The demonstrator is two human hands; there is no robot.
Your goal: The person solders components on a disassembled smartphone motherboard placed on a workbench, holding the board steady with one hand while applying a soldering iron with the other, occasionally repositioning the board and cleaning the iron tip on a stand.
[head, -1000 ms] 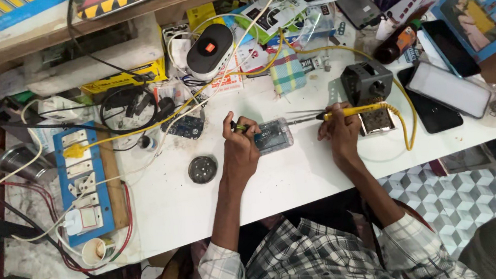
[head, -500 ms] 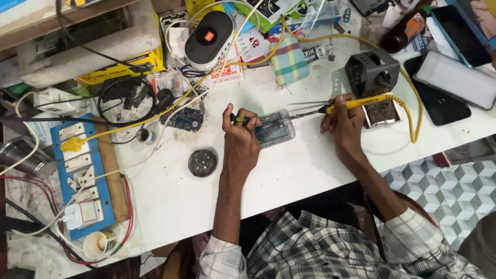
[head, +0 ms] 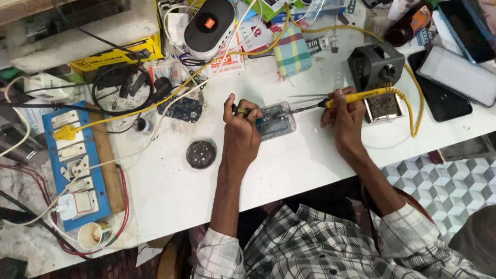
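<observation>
A small phone circuit board [head: 276,121] lies on the white workbench [head: 171,189]. My left hand [head: 241,135] rests on the board's left end and pinches a thin green-tipped tool [head: 242,111]. My right hand [head: 346,116] grips a yellow-handled soldering iron [head: 354,97], its metal tip pointing left and reaching the board's right edge. The iron's yellow cord [head: 413,111] loops off to the right.
A round black tin [head: 200,154] sits left of my left hand. A blue switch and socket board [head: 74,165] lies at the far left. Behind the work are a black fan box [head: 375,66], a checked cloth [head: 291,49], phones [head: 460,74] and tangled cables.
Both hands stay at the board with the same tools. The view has shifted slightly, so the bench appears a little lower in frame.
</observation>
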